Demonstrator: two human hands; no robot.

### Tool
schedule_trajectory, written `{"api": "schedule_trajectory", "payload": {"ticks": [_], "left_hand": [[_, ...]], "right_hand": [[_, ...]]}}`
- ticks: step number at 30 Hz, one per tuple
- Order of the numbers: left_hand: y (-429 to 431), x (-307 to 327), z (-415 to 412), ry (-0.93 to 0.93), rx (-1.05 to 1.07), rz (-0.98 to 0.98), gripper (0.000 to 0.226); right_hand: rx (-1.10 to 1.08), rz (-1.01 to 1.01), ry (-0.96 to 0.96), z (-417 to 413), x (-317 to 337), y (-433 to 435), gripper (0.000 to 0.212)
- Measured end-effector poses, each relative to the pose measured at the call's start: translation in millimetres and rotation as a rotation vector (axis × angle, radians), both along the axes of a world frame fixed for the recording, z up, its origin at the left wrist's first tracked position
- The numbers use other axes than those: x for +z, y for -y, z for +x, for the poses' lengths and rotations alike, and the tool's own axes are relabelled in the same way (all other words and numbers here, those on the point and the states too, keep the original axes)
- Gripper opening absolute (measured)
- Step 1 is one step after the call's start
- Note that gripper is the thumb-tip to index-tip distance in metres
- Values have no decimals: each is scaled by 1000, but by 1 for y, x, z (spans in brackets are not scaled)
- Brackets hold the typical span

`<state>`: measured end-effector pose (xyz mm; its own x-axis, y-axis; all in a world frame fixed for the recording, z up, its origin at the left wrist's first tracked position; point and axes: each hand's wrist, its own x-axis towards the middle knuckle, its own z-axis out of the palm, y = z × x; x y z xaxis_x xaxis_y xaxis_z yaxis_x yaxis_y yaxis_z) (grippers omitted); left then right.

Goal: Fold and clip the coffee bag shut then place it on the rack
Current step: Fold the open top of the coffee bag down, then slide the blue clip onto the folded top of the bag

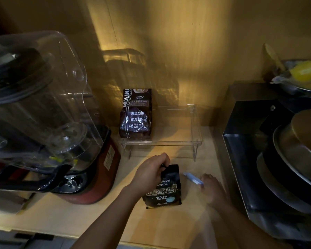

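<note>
A small black coffee bag (pixel 164 190) with white lettering stands on the wooden counter (pixel 115 218). My left hand (pixel 151 172) pinches its top left corner. A pale blue clip (pixel 193 178) lies just right of the bag. My right hand (pixel 211 188) sits beside the clip with its fingertips at the clip's near end; I cannot tell whether it grips it. Behind them stands a clear acrylic rack (pixel 180 141), with a larger dark coffee bag (pixel 136 114) upright on its left side.
A blender with a clear jug and red base (pixel 48 123) crowds the left. On the right a black box (pixel 255 144) holds stacked metal pans (pixel 298 155). A bowl with something yellow (pixel 303 71) sits at the far right. A wooden wall closes the back.
</note>
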<state>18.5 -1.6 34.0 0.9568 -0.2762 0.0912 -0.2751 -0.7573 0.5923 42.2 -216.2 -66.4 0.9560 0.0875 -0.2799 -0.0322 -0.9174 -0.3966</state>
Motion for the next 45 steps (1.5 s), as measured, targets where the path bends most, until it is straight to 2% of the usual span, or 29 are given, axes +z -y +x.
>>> {"api": "schedule_trajectory", "payload": {"ticks": [2, 6, 8, 10, 13, 18, 20, 24, 32, 38, 42, 45], "left_hand": [[1, 0, 2, 30, -29, 46, 30], [2, 0, 10, 71, 57, 78, 28], [2, 0, 14, 73, 73, 71, 27], [1, -3, 18, 68, 100, 35, 29], [1, -7, 20, 37, 188, 14, 36], [5, -7, 16, 110, 242, 49, 35], [5, -4, 13, 165, 234, 84, 35], [5, 1, 7, 301, 148, 209, 24], [9, -8, 4, 404, 215, 281, 24], [8, -7, 7, 392, 208, 273, 25], [5, -5, 6, 371, 183, 232, 20], [6, -2, 8, 359, 201, 197, 19]], "right_hand": [[-119, 253, -27, 4, 7, -3, 16], [-214, 713, 60, 7, 29, -10, 5], [-204, 848, 85, 9, 41, -14, 6], [-158, 891, 130, 13, 52, -15, 7], [8, 863, 194, 14, 67, -14, 9], [252, 553, 330, 11, 78, -14, 6], [266, 488, 350, 10, 80, -18, 10], [272, 506, 306, 10, 84, -23, 11], [208, 534, 257, 2, 74, -27, 15], [194, 584, 210, 4, 70, -25, 16], [289, 469, 206, 13, 78, -19, 27], [408, 388, 250, 19, 82, -17, 21]]}}
